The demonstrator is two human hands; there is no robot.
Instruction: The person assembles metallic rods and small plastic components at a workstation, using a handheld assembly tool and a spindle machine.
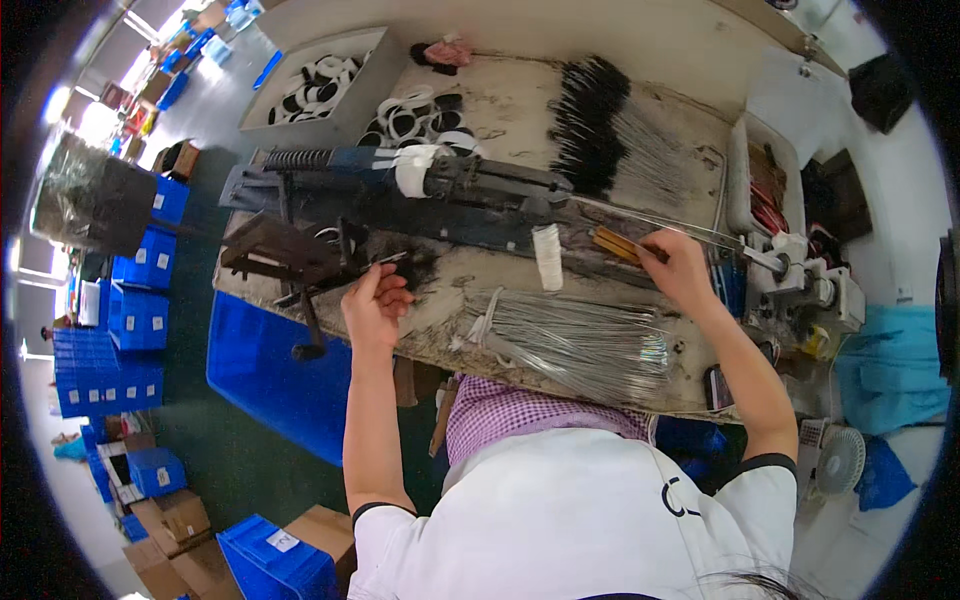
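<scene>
Yellow bar-shaped tool point(617, 246) is showing a dark lengthwise line, pointing leftward and slightly away from the nearer right hand point(678, 264), whose fingers are pinching its end beside the dark bench fixture's point(420, 208) right part. Near the fixture's left part, the left hand point(378, 306) is pinching a slim grey piece point(393, 258).

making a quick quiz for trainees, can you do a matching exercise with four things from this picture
1. right hand
2. wire bundle
3. thin black rods
4. fan

A. tied with a white strip
B. picture's lower right
C. holding a yellow-brown tool
D. near the picture's top

Pairs: 1-C, 2-A, 3-D, 4-B
</scene>
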